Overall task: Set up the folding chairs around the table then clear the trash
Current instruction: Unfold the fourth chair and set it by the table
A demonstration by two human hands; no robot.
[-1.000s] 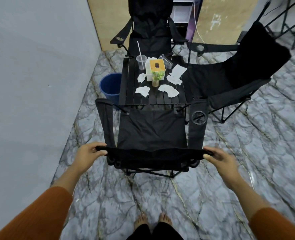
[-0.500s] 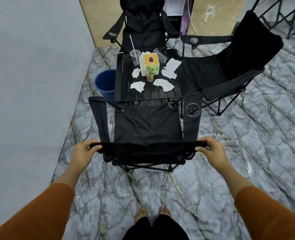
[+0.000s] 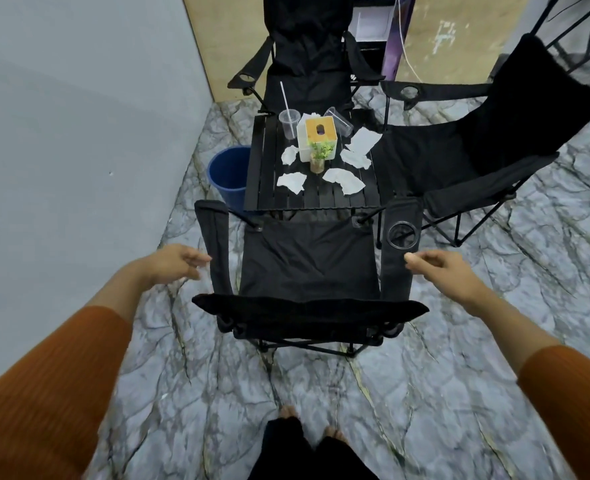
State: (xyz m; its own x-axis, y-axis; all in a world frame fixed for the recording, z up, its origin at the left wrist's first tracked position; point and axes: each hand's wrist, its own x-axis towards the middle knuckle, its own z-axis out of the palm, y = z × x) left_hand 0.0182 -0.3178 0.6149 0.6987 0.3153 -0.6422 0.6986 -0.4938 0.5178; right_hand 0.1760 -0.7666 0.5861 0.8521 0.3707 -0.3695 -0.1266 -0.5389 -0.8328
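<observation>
Count: three folding chairs (image 3: 309, 268); one table (image 3: 312, 199); five crumpled tissues (image 3: 291, 181), possibly more hidden; two plastic cups (image 3: 289, 123); one blue bin (image 3: 229, 173).

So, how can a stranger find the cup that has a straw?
Start at the black slatted table between the chairs. At its far left corner stands a clear plastic cup. Only it stands upright and holds a white straw; the other clear cup lies tipped over.

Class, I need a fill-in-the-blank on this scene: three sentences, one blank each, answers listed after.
1. The number of black chairs opened around the table is ____.
2. The bin beside the table is coloured ____.
3. The left hand and right hand hold ____.

Missing words: three; blue; nothing
</observation>
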